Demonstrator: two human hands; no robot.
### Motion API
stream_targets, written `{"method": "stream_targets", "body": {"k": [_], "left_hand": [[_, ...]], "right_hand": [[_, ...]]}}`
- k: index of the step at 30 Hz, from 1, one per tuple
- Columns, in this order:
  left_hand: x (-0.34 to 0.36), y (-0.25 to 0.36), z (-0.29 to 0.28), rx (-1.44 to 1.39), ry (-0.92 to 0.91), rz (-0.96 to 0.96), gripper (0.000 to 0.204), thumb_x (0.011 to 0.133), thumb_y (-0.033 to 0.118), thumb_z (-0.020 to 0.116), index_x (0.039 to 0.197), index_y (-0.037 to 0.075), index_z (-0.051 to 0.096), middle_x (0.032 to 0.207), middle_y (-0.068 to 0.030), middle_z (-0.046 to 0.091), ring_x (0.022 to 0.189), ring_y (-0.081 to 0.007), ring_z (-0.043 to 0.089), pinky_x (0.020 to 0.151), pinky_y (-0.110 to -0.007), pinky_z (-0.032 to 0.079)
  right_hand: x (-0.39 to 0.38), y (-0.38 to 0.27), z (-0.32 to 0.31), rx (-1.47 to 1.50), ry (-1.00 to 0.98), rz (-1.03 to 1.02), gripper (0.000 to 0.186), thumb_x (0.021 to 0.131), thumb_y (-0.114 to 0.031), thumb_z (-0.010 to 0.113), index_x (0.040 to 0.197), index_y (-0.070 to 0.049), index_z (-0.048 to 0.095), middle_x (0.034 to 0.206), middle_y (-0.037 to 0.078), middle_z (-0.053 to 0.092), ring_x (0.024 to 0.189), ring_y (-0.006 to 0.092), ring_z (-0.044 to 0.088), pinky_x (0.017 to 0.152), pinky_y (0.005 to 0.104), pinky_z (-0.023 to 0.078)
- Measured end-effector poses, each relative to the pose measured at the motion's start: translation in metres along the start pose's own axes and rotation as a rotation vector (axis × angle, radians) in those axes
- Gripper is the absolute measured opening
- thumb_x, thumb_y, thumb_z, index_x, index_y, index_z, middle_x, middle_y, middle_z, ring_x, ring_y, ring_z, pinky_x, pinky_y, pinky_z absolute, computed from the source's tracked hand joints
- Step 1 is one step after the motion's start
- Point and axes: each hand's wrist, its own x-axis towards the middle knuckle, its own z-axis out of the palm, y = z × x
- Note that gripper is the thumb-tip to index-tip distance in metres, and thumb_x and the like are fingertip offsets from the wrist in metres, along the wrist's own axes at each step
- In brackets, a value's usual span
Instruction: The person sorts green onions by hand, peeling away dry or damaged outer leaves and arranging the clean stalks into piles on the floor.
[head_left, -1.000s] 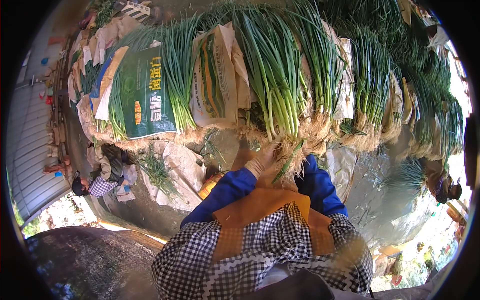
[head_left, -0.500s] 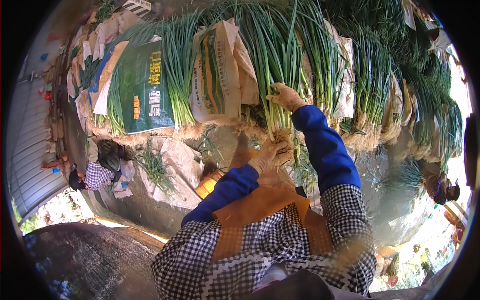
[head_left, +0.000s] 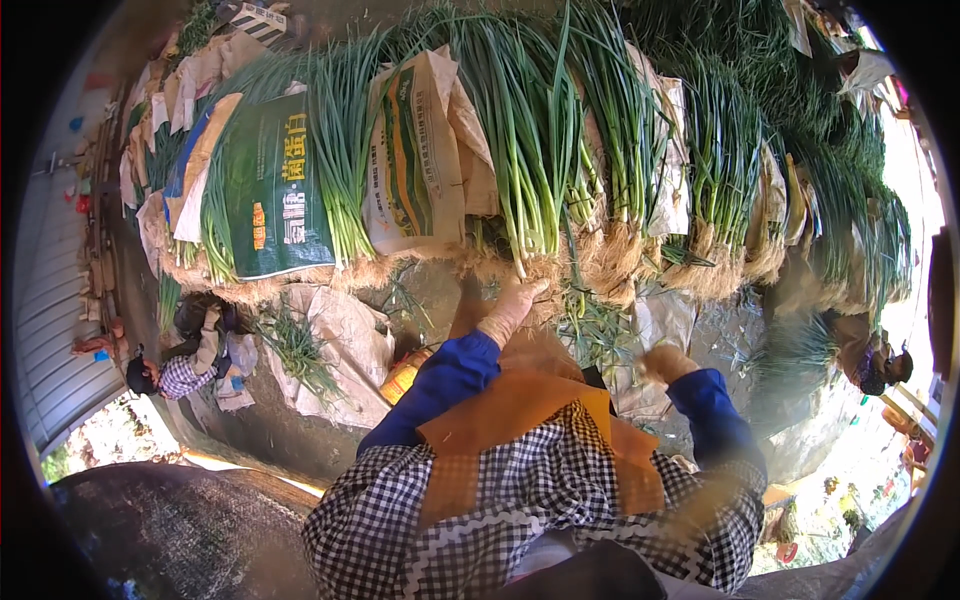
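My left hand [head_left: 514,306], in a light glove, is closed at the root end of a bunch of green onions [head_left: 527,205]. The bunch's white stems point toward me and its long green leaves stretch away. Pale stringy roots [head_left: 545,268] show just beyond the fingers and partly hide the grip. My right hand [head_left: 664,364], also gloved, is off to the right, low and apart from the onions. Motion smears its fingers, so I cannot make out whether they hold anything. Blue sleeves cover both forearms.
More green onion bunches [head_left: 722,175] lie in a long row, separated by sacks such as a green printed one [head_left: 275,190] and a pale one [head_left: 412,160]. Loose leaves lie on a pale sheet [head_left: 345,350] on the ground. Other people crouch at left [head_left: 190,365] and right [head_left: 875,365].
My right hand has let go of the onion leaves and swung down toward me and to the right. The left hand stays at the root end of the bunch.
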Motion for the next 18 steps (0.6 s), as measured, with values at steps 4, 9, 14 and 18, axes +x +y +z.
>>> {"method": "stream_targets", "body": {"k": [4,9,14,18], "left_hand": [[-0.001,-0.018,0.003,0.266,0.101,0.245,0.038,0.081,0.001,0.057,0.116,0.002,0.043,0.106,-0.0058,0.050,0.097,-0.0161,0.053,0.084,-0.028,0.047],[0.005,-0.016,0.019,-0.585,0.014,0.075,0.034,0.084,0.005,0.054,0.116,0.002,0.044,0.106,-0.0061,0.051,0.096,-0.0144,0.051,0.088,-0.027,0.043],[0.007,-0.011,0.023,-0.632,0.048,0.054,0.036,0.087,0.003,0.048,0.122,0.004,0.041,0.104,-0.0058,0.052,0.092,-0.0141,0.051,0.082,-0.030,0.046],[0.011,-0.021,0.032,0.163,0.158,0.252,0.046,0.084,0.003,0.051,0.127,0.003,0.035,0.105,-0.0088,0.051,0.094,-0.0189,0.051,0.081,-0.030,0.045]], "right_hand": [[0.054,-0.106,-0.141,0.271,0.871,-0.070,0.033,0.081,-0.032,0.061,0.107,-0.012,0.056,0.085,0.014,0.063,0.074,0.0206,0.061,0.065,0.0351,0.050],[0.103,-0.099,-0.157,0.206,0.730,-0.294,0.020,0.088,-0.026,0.048,0.083,-0.010,0.058,0.067,0.006,0.058,0.056,0.0209,0.055,0.055,0.0313,0.050],[0.049,-0.056,-0.063,-0.265,0.050,-0.260,0.021,0.084,-0.030,0.051,0.077,-0.011,0.058,0.067,0.007,0.057,0.068,0.0225,0.060,0.064,0.0346,0.050],[0.036,-0.060,-0.081,-0.431,-0.041,-0.045,0.027,0.086,-0.038,0.050,0.088,-0.014,0.062,0.070,0.007,0.060,0.067,0.0225,0.061,0.064,0.0369,0.051]]}}
